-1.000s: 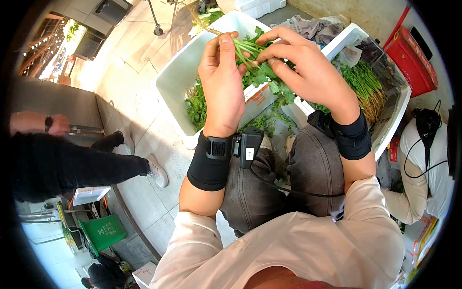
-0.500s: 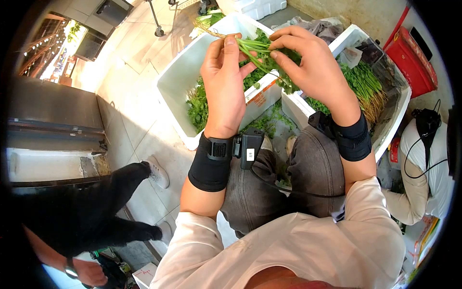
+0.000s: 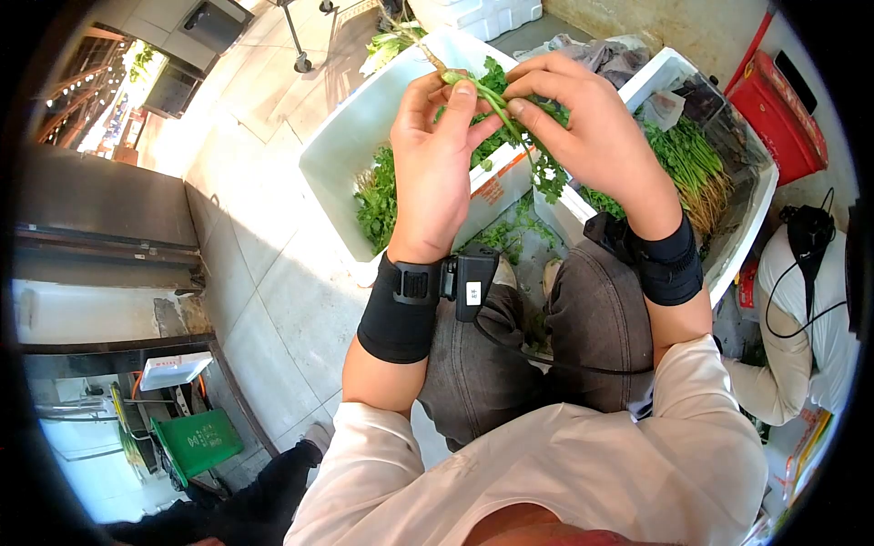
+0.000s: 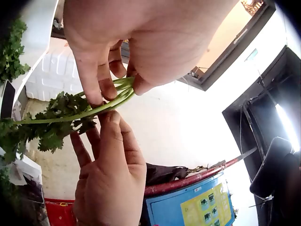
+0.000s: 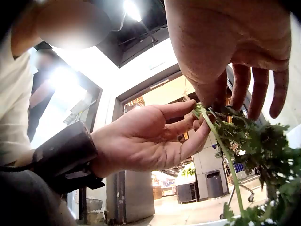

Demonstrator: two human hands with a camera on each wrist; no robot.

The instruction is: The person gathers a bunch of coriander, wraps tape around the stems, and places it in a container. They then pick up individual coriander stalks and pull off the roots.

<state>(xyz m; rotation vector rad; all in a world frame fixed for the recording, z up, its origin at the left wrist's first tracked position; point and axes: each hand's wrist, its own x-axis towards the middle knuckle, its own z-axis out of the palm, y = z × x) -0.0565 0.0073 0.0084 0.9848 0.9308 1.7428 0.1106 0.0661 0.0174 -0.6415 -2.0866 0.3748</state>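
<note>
A leafy green herb bunch [image 3: 549, 173] with pale stems and a brown root end is held up between both hands. My left hand [image 3: 435, 173] pinches the stems near the root between thumb and fingers. Thumb and index finger of my right hand [image 3: 592, 127] pinch a stem just beside it, the leaves hanging below. In the left wrist view the stems [image 4: 94, 111] pass between both sets of fingertips. The right wrist view shows one long stem [image 5: 226, 155] slanting down from the left hand's fingertips, beside dark leaves.
A white foam box [image 3: 332, 150] with loose greens stands below the hands. Another white box [image 3: 763, 196] at the right holds rooted bunches [image 3: 687, 164]. A red bin [image 3: 783, 123] is beyond it. Loose leaves lie on the floor between the boxes. Someone's dark-clothed leg [image 3: 264, 496] shows at lower left.
The root end has tilted more upright, and fewer stems show between the hands. The left hand has shifted slightly right. The passer-by has moved down toward the lower left edge.
</note>
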